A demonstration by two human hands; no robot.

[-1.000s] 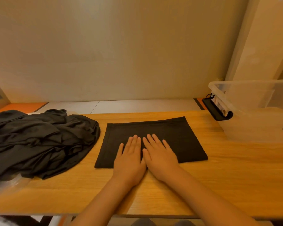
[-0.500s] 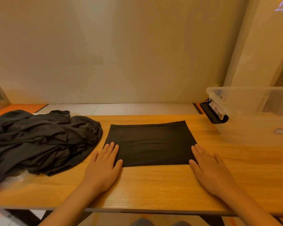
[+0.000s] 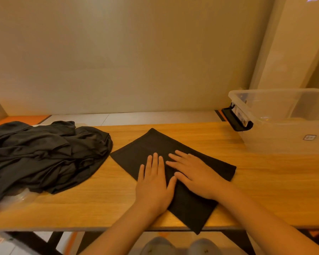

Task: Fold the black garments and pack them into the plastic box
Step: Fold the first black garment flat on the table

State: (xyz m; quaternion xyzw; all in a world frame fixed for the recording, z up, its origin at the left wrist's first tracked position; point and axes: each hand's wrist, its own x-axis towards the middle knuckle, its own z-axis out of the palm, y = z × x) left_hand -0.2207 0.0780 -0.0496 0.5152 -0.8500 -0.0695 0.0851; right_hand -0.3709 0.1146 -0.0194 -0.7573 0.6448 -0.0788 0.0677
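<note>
**One garment folded, a heap still waiting**

The wooden table [image 3: 265, 190] carries everything. At its left end sprawls the pile of black garments [image 3: 44, 155], crumpled and unfolded, clearly the bulk of the work left. At the far right stands the plastic box [image 3: 284, 126], lid off; no dark cloth shows through its clear walls, so nothing appears packed yet.

Between them, apart from both, lies the folded garment [image 3: 151, 142], a flat rectangle turned cornerwise, its near corner hanging just over the table's front edge. The left hand [image 3: 154, 183] and the right hand [image 3: 197, 173] both rest flat on it, side by side, fingers straight and slightly spread, pressing the cloth and gripping nothing.

By my judgement this piece is at or near its last fold, and carrying it to the box comes next.
</note>
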